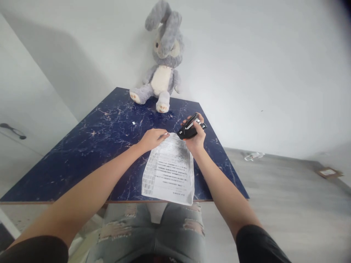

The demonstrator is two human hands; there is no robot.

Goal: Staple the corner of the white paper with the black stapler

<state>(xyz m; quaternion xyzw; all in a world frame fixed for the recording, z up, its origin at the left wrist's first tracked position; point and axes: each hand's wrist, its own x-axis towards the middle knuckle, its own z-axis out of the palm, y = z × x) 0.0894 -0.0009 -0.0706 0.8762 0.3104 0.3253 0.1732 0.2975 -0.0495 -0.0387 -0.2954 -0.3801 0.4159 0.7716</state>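
Observation:
A printed sheet of paper [170,170] lies on the dark blue marbled table [90,149], its near edge hanging over the table's front. My left hand [152,138] pinches the sheet's far left corner, fingers closed. My right hand [196,137] is wrapped round a black stapler [189,128] with a silver top and an orange underside, held just above the sheet's far right corner.
A grey and white plush rabbit [163,58] sits at the table's far edge against the white wall. A small white scrap [133,123] lies mid-table. On the grey floor to the right are a clear plastic wrapper [253,156] and a flat cardboard piece [328,172].

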